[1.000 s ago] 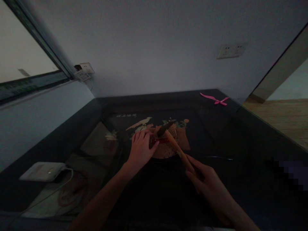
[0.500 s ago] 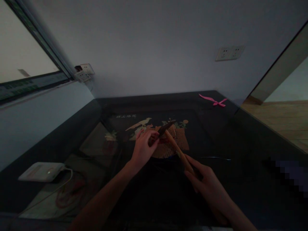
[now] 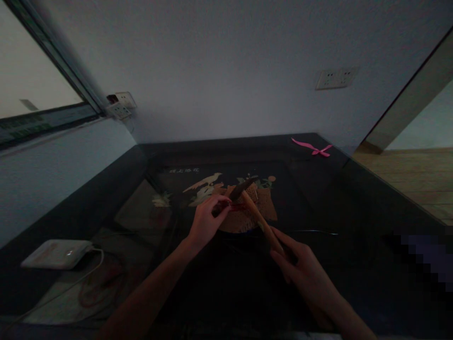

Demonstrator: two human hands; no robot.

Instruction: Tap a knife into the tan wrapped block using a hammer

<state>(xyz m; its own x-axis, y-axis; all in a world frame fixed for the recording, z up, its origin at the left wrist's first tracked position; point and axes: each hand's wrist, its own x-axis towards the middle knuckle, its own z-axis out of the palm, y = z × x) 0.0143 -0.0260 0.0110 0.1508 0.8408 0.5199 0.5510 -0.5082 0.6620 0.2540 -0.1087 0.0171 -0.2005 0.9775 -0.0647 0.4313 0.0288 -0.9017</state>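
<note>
My right hand [image 3: 295, 257] is closed around the pale wooden handle of a pickaxe-like tool [image 3: 260, 218]. Its dark, pointed head [image 3: 241, 188] lies across the far end of the handle, tip up to the right. My left hand [image 3: 208, 217] is closed in a pinch just left of the head. A thin dark red strip [image 3: 239, 207] runs from its fingertips toward the handle; dim light blurs its details. Below both hands lies a brown piece with small holes [image 3: 266, 203], partly covered by the tool.
The dark glossy table [image 3: 318, 198] bears a bird and flower picture. A white power bank [image 3: 56, 254] with a cable lies at left, a pink ribbon [image 3: 320, 152] at the back right. A thin shiny rod [image 3: 314, 231] lies right of the tool. Sockets [image 3: 336, 79] sit on the wall.
My left hand has slid slightly down and left from the dark head, and more of the head and the red strip shows. My right hand stays on the handle.
</note>
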